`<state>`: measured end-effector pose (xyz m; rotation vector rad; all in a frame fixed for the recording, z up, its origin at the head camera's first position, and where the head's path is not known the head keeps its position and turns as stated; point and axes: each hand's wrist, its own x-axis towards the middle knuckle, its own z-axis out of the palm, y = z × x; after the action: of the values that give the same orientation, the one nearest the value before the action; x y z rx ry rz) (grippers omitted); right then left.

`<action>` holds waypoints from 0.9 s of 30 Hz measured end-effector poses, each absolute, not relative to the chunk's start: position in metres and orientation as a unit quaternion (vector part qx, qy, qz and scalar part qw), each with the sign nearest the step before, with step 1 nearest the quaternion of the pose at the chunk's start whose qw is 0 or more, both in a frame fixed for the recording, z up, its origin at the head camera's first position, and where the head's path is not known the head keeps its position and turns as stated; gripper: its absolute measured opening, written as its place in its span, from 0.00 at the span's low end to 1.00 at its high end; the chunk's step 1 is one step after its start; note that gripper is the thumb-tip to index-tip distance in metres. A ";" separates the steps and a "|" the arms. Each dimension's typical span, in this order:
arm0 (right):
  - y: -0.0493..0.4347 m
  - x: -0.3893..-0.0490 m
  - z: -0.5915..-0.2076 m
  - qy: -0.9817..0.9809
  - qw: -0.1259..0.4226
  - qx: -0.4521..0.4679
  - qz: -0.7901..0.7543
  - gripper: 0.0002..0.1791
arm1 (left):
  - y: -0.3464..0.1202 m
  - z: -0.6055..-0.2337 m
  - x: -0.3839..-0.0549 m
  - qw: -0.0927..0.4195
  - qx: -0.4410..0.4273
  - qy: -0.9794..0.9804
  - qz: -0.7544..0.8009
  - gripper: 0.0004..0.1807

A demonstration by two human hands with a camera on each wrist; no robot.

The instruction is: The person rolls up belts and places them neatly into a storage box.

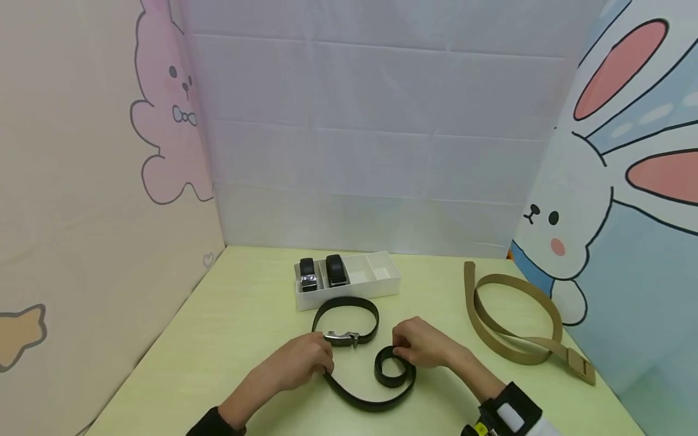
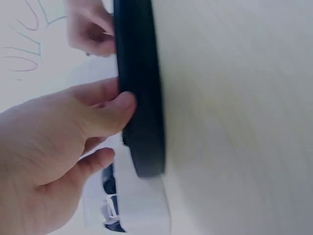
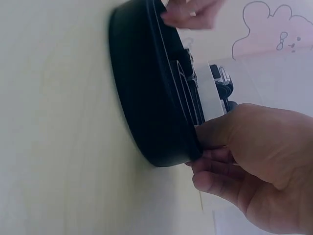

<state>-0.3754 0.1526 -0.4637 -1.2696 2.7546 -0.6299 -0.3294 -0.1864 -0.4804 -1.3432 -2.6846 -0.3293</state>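
Observation:
A black belt [image 1: 376, 404] with a silver buckle [image 1: 342, 336] stands on its edge on the table. Its buckle end curves in a wide loop, and its other end winds into a small coil [image 1: 390, 381]. My left hand [image 1: 304, 361] pinches the strap between thumb and fingers, just below the buckle. At the coil, my right hand [image 1: 424, 343] grips the rolled strap from above. The left wrist view has the thumb on the strap [image 2: 142, 98]; in the right wrist view the fingers hold the coiled layers [image 3: 161, 117].
Behind the belt stands a white divided box [image 1: 349, 292]. A rolled black belt [image 1: 308, 275] and another rolled black belt [image 1: 336, 270] sit in its left compartments. To the right lies a loosely looped tan belt [image 1: 523, 357]. Cloth walls enclose the table [image 1: 218, 327].

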 end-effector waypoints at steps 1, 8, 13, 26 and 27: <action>0.151 -0.374 -0.463 0.888 0.024 -0.411 -0.204 0.09 | -0.186 -0.483 -0.333 0.080 -0.442 -0.887 -0.105 0.13; 0.137 -0.363 -0.462 0.884 0.008 -0.423 -0.200 0.12 | -0.171 -0.500 -0.372 0.158 -0.421 -0.886 -0.113 0.09; 0.127 -0.360 -0.466 0.886 -0.016 -0.423 -0.190 0.14 | -0.148 -0.503 -0.401 0.171 -0.413 -0.888 -0.108 0.10; 0.123 -0.359 -0.471 0.895 -0.045 -0.401 -0.191 0.13 | -0.127 -0.505 -0.413 0.147 -0.385 -0.883 -0.223 0.15; 0.123 -0.359 -0.472 0.895 -0.046 -0.400 -0.191 0.13 | -0.129 -0.505 -0.409 0.143 -0.377 -0.882 -0.243 0.14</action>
<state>-0.3592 0.1227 -0.4716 -1.2948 2.8987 -0.6187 -0.4092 -0.1288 -0.5052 -1.0878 -2.5440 -0.7002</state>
